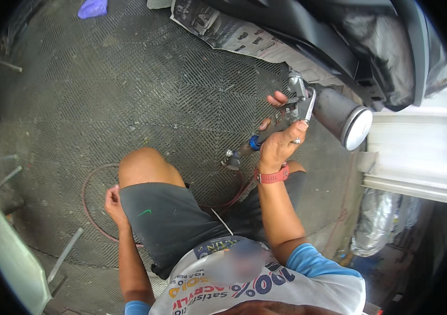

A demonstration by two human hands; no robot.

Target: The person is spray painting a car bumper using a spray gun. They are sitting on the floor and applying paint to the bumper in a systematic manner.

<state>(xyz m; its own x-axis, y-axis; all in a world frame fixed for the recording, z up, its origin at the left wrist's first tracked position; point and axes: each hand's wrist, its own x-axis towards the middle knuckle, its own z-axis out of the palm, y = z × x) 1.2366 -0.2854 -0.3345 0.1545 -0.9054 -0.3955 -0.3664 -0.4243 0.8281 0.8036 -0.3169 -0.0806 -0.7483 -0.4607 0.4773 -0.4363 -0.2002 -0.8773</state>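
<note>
My right hand (281, 144), with a red watch (273, 175) on its wrist, is closed around the handle of a metal spray gun (299, 107). The gun's grey cup (334, 110) leans out to the right and ends in a white round face. A blue band (255, 142) and a metal fitting (230, 159) show at the lower end of the handle. My left hand (115, 205) hangs beside my left knee, its fingers loosely curled and partly hidden by the leg. Nothing shows in it.
A reddish hose (88, 189) loops over the dark ribbed mat (65, 131). Upper right, a large black molded part (339, 42) stands by newspaper sheets (244, 39). White panels (412, 152) and foil-like wrapping (373, 223) are at right. Metal stand legs (64, 254) reach in from the left.
</note>
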